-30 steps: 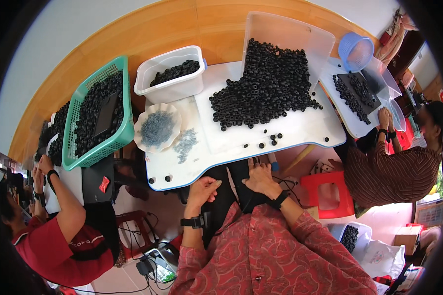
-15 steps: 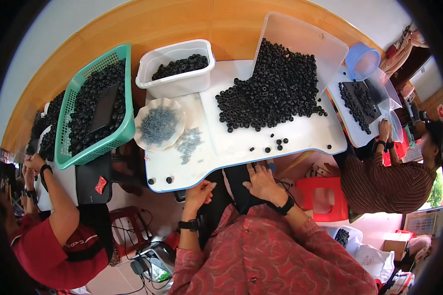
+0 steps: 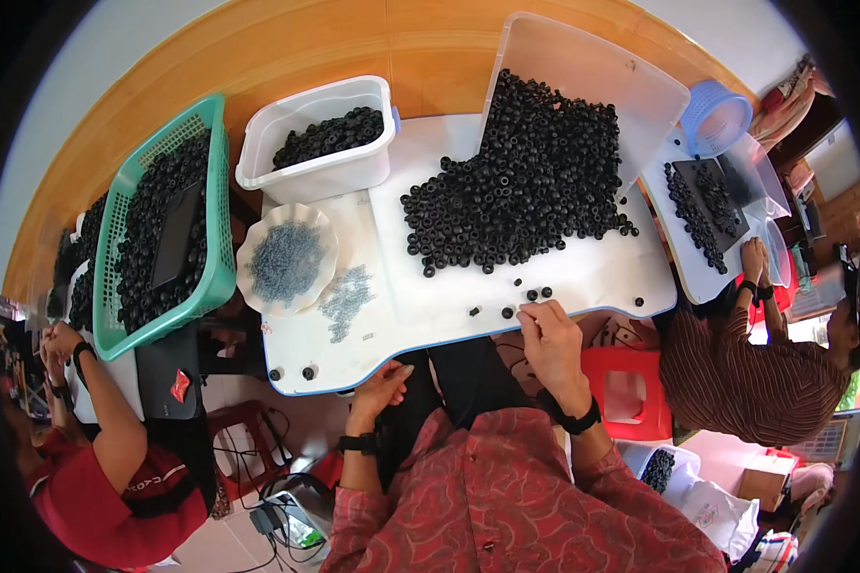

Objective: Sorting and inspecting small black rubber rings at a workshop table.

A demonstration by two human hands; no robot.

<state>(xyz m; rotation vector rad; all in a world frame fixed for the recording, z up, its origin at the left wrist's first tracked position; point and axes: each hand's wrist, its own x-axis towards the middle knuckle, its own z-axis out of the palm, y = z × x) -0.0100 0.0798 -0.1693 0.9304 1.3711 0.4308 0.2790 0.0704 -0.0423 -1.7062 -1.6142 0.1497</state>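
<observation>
Rings, small and black [image 3: 546, 292], lie loose in a scattered handful near the front of your white table with a blue edge [image 3: 420, 315]. Your right hand [image 3: 554, 353] reaches over that edge beside them, thumb and fingers drawn together; whether they pinch a ring cannot be told, because the hand hides what is under it. Your left hand [image 3: 382, 390] is low, at the front edge, fingers curled inward; you cannot tell from this view if it holds anything.

Behind the loose rings, a dense black heap of similar pieces [image 3: 511, 205] spills from a tipped, clear plastic bin [image 3: 592, 67]; its lower layers are covered. To your left, a pale, wavy-rimmed dish [image 3: 258, 253] bears tiny grey bits [image 3: 289, 260], too fine to make out singly. Past it stand a white plastic tub [image 3: 315, 177] and a green plastic basket [image 3: 167, 323], both holding black pieces.

Bare tabletop runs between heap and front edge, widest left of the loose rings, with another open patch toward the right corner. The blue edge juts toward you on the left. Farther out, a co-worker in red [image 3: 115, 506] is partly lost in the dark lens rim.
</observation>
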